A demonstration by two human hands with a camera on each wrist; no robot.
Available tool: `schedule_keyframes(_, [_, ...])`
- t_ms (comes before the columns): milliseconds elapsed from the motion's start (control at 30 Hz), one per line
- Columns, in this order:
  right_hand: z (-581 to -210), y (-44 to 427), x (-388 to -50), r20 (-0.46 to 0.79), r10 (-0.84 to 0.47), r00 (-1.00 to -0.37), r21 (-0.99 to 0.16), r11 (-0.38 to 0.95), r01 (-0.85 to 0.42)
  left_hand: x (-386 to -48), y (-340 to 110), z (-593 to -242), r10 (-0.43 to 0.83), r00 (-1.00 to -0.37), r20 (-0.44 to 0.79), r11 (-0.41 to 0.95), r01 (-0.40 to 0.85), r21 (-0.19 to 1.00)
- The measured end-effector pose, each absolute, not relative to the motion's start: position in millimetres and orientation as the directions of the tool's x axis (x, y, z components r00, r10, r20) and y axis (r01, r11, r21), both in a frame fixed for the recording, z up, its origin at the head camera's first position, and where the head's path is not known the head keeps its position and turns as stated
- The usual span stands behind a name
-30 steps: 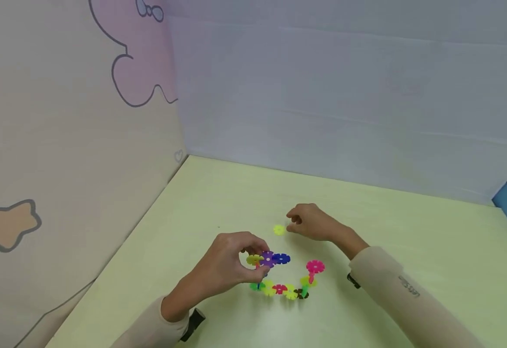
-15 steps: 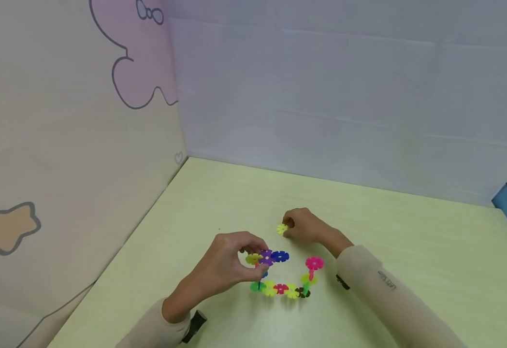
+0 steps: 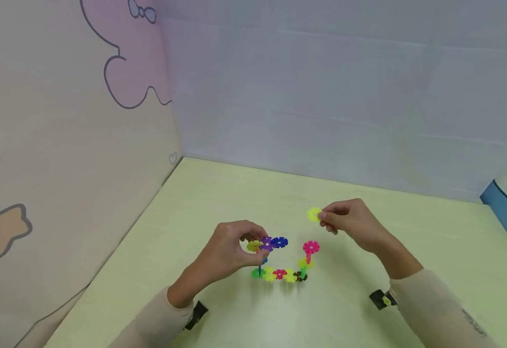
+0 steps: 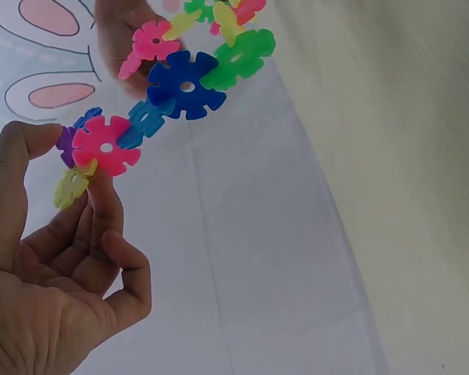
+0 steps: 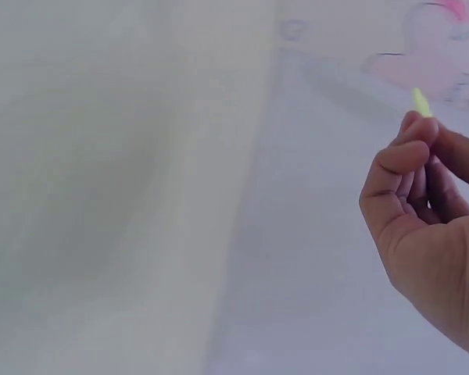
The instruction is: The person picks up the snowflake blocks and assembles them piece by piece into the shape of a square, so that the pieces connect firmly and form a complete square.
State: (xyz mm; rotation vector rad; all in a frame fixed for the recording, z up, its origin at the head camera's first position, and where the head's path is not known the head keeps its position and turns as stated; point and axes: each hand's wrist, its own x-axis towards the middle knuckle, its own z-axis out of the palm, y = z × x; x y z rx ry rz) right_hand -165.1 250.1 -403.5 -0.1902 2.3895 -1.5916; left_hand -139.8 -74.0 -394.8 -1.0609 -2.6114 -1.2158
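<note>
A chain of linked plastic snowflake discs hangs from my left hand, whose thumb and fingers pinch it by a purple disc. Beside that disc sit a dark blue disc and a yellow-green disc. The chain dips through a red disc at its bottom and rises on the right to a pink disc. In the left wrist view a large blue disc shows clearly. Apart from the chain, my right hand pinches a single yellow snowflake disc by its edge.
A pale table spreads below both hands. A light-coloured wall stands at the back, and another wall with cartoon drawings runs along the left. At the far right is a blue and white shape.
My right hand closed on the yellow disc at the table, lifted it and carried it to the right. My left hand keeps its hold on the chain, barely moving.
</note>
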Motion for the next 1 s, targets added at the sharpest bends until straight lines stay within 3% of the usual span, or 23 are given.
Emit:
schedule_keyframes(133, [-366.9,256.7,-131.6,-0.145,-0.191,-0.971,-0.936,0.346,0.072,-146.8,-64.4,-394.2,0.556,-0.76,0.337,0.448,0.615,0.649])
schedule_keyframes(333, [-359.9,248.0,-103.8,-0.231,-0.279,-0.932,-0.934,0.333,0.132,-152.6,-46.2,-393.0,0.59,-0.736,0.332,0.416,0.63,0.656])
schedule_keyframes(733, [-367.6,237.3,-98.4,-0.235,-0.305,-0.923,-0.942,0.303,0.14,-149.4,-38.1,-398.8,0.646,-0.668,0.369,0.351,0.689,0.634])
schedule_keyframes(1000, [-368.9,232.5,-98.1,-0.26,-0.243,-0.934,-0.939,0.29,0.186,-147.2,-34.2,-400.7,0.645,-0.654,0.397,0.339,0.71,0.618])
